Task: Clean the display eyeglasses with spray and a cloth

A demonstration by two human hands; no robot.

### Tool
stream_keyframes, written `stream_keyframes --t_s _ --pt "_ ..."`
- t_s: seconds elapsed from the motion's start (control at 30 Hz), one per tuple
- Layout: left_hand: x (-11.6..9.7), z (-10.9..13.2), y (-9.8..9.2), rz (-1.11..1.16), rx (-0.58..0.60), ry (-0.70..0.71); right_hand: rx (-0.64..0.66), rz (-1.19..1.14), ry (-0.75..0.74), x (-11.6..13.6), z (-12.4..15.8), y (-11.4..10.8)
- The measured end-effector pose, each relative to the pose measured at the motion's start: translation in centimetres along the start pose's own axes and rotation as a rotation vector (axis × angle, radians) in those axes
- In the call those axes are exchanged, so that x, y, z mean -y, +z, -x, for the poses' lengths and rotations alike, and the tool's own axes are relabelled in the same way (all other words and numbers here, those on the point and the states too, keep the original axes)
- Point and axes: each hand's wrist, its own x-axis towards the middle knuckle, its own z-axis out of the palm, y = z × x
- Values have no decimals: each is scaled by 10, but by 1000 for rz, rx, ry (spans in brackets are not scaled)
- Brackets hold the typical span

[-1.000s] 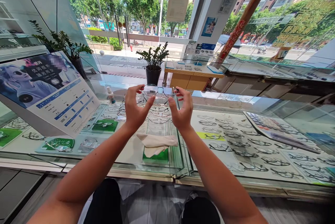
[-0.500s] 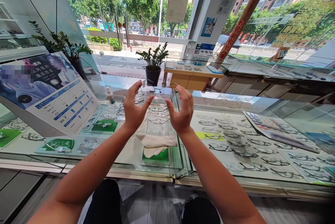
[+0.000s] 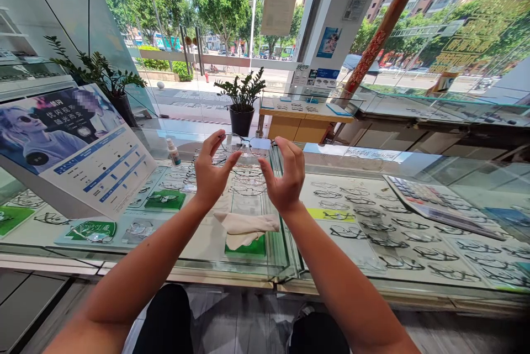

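Observation:
Both hands hold a pair of thin-rimmed eyeglasses (image 3: 245,146) up over the glass counter, lenses between them. My left hand (image 3: 210,173) is closed at the left side of the frame, its index fingertip by the temple and its thumb pointing inward below the lens. At the other side, my right hand (image 3: 286,174) has curled fingers at the right temple, with the thumb raised apart from them. Under the hands, a cream cleaning cloth (image 3: 248,225) lies crumpled on the counter, partly over a green pad (image 3: 247,249).
Rows of eyeglasses (image 3: 375,213) fill the display case at right. A calculator (image 3: 430,202) rests on the right-hand glass. To the left stand a tilted advertising board (image 3: 103,160) and a small spray bottle (image 3: 173,152). Beyond the counter is a potted plant (image 3: 241,119).
The eyeglasses have tilted slightly and shifted a little left between my hands. Both hands keep nearly the same place, and the cloth has not moved.

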Motion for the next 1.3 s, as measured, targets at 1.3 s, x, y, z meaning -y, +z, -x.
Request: stream_keyframes --t_s 1.3 --pt "-7 -4 -5 -179 -103 274 25 -474 681 2 -8 4"
